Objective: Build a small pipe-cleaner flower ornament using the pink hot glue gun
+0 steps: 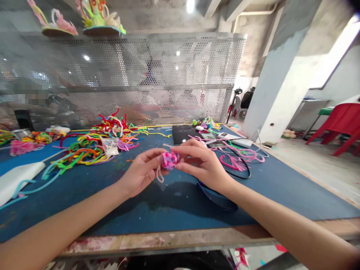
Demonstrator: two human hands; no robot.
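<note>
My left hand [144,169] is closed on a small fuzzy ball of pink and purple pipe cleaner [170,160], held above the middle of the table. From its left side a loop of small pale beads [159,174] hangs beside my left fingers. My right hand [201,161] comes to the ball from the right. Its thumb and bent fingers are at the ball's right edge, a little apart from each other. Whether the right fingertips press on it or pinch a strand is hard to make out.
A tangled heap of coloured pipe cleaners [84,148] lies left, with a small clear bag [110,146] on it. A black box [181,134], pink pipe cleaners [247,152] and a black cable [249,172] lie beyond my right hand. A perforated metal panel [146,82] borders the back of the blue table [126,217].
</note>
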